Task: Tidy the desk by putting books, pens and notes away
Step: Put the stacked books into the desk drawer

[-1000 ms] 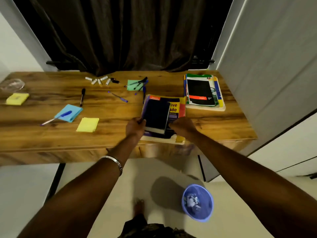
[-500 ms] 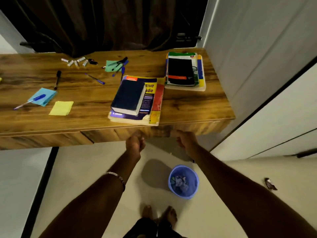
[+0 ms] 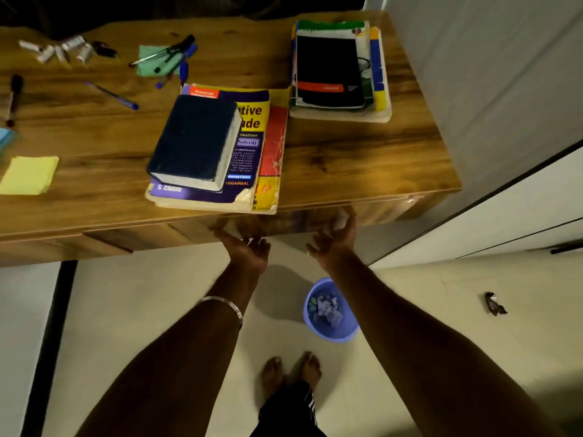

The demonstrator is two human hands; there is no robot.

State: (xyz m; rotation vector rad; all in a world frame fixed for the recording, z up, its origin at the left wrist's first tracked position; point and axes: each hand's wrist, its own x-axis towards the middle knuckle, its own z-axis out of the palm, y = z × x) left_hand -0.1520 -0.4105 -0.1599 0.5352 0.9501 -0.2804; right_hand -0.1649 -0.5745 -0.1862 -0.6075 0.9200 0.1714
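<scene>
A thick dark blue book (image 3: 195, 140) lies on a large yellow and purple book (image 3: 255, 152) at the front edge of the wooden desk (image 3: 347, 159). A second stack of books (image 3: 340, 67) sits at the back right. Several pens rest on a green note (image 3: 148, 58), and a blue pen (image 3: 112, 96) and a black marker (image 3: 12, 99) lie loose. A yellow sticky pad (image 3: 30, 175) is at the left. Below the edge, my left hand (image 3: 246, 250) and my right hand (image 3: 334, 241) are palm up, fingers touching the underside of the drawer front (image 3: 284, 222), holding nothing.
Small white caps or tubes (image 3: 56, 50) lie at the back left, and a blue note (image 3: 4, 138) shows at the left border. A blue bin (image 3: 331, 310) with scraps stands on the floor by my feet. A dark wrapper (image 3: 495, 304) lies at the right, near a white cabinet.
Both hands let go of the dark blue book, dropped below the desk's front edge, and now reach palm up to the drawer front. The view has moved closer and lower.
</scene>
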